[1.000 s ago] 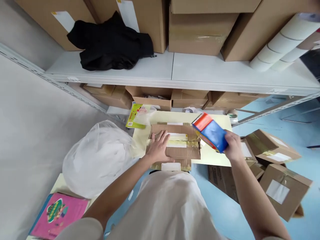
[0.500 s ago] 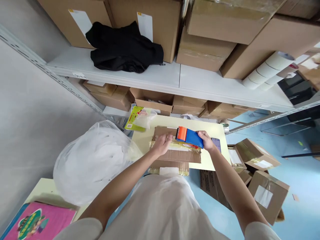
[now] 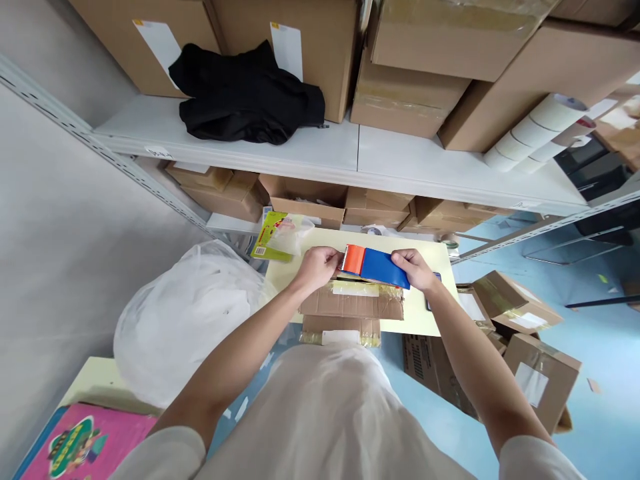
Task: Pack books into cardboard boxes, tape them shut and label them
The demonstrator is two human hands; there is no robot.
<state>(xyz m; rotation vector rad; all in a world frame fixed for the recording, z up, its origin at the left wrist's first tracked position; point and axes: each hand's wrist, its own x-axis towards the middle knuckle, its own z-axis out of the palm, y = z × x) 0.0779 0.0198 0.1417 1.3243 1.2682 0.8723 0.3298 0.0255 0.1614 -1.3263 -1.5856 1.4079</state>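
Note:
A blue and orange tape dispenser [image 3: 383, 265] with a toothed edge is held above a pale yellow table. My right hand [image 3: 414, 268] is closed round its blue end. At the toothed orange end, the fingers of my left hand [image 3: 319, 267] are pinched together, close against the teeth; whatever is between them is too small to make out. Beneath the dispenser lies a cardboard box [image 3: 353, 307] with yellowish tape and a white label, partly covered by the dispenser and my left hand. One flap [image 3: 313, 327] of cardboard extends toward my body.
Green-yellow packaging [image 3: 273, 237] lies at the table's [image 3: 423, 323] back left. A phone [image 3: 429, 305] is partly behind my right wrist. A big white plastic bag [image 3: 175, 327] bulges at left. Cartons [image 3: 543, 380] are piled on the floor at right. A shelf [image 3: 400, 167] with boxes crosses ahead.
My left hand has risen from above the box to the dispenser's toothed end, and its fingers have closed. The dispenser has turned slightly and shifted a little, still in my right hand.

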